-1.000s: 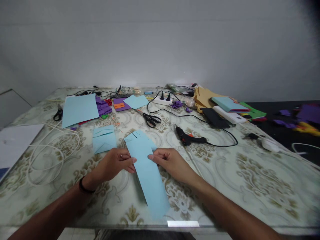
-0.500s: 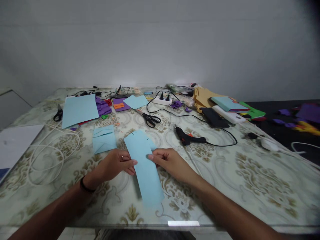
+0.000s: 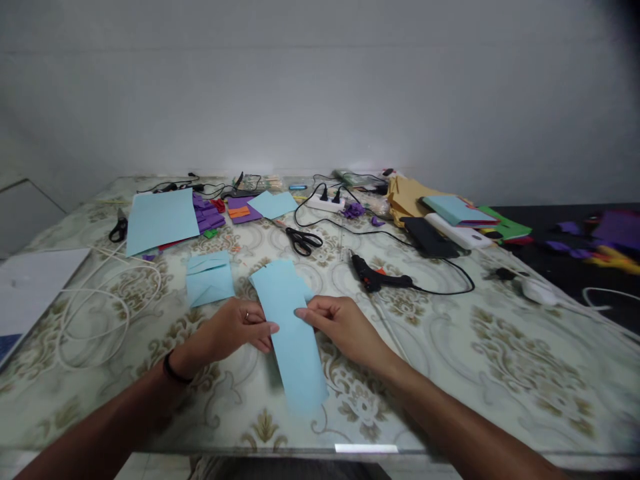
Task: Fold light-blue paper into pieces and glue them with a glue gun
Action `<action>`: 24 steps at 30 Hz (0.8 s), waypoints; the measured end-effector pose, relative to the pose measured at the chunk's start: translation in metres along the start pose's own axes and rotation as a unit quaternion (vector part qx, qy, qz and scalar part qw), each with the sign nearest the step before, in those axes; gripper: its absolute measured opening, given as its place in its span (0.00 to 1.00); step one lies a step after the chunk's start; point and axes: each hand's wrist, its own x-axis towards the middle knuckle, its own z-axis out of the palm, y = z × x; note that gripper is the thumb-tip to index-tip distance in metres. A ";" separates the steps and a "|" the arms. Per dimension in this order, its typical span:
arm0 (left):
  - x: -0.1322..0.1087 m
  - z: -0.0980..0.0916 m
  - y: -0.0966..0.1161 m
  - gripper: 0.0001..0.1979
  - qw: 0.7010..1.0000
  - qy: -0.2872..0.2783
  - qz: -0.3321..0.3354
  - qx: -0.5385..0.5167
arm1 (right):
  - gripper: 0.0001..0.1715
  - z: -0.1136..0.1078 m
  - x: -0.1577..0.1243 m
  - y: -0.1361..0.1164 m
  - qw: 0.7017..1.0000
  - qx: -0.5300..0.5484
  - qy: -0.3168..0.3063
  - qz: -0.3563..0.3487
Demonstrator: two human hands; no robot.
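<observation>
Between both hands is a long light-blue paper strip (image 3: pixel 295 347), tilted with its lower end towards me. My left hand (image 3: pixel 247 325), with a ring, pinches its left edge, thumb on top and fingers beneath. On the opposite edge my right hand (image 3: pixel 333 320) grips the same strip, thumb over it and fingers curled under. Behind the strip's upper part another piece of light-blue paper pokes out; whether they are joined I cannot tell. A folded light-blue paper piece (image 3: pixel 210 283) lies to the left. Black-handled scissors (image 3: pixel 303 241) rest beyond the strip.
A glue gun (image 3: pixel 377 273) with its black cord lies right of my hands. White cable (image 3: pixel 123 313) loops on the left. Farther back are a power strip (image 3: pixel 325 202), a large blue sheet (image 3: pixel 163 223), purple paper pieces (image 3: pixel 207 213) and a black phone-like slab (image 3: pixel 433 237).
The strip's far end has shifted slightly, and the small dark slits seen there before no longer show. Both hands keep their grip, the left a touch farther right.
</observation>
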 end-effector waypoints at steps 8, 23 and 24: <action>0.001 -0.005 -0.001 0.18 1.000 0.019 0.006 0.006 | 0.28 -0.003 0.000 -0.004 0.996 0.043 -0.075 0.017; 0.000 0.000 -0.002 0.15 1.000 -0.028 0.004 0.003 | 0.26 -0.001 -0.002 -0.002 0.999 0.022 -0.022 0.007; 0.000 0.000 -0.001 0.15 1.000 -0.017 0.008 0.004 | 0.27 -0.002 -0.002 -0.003 0.999 0.026 -0.033 0.012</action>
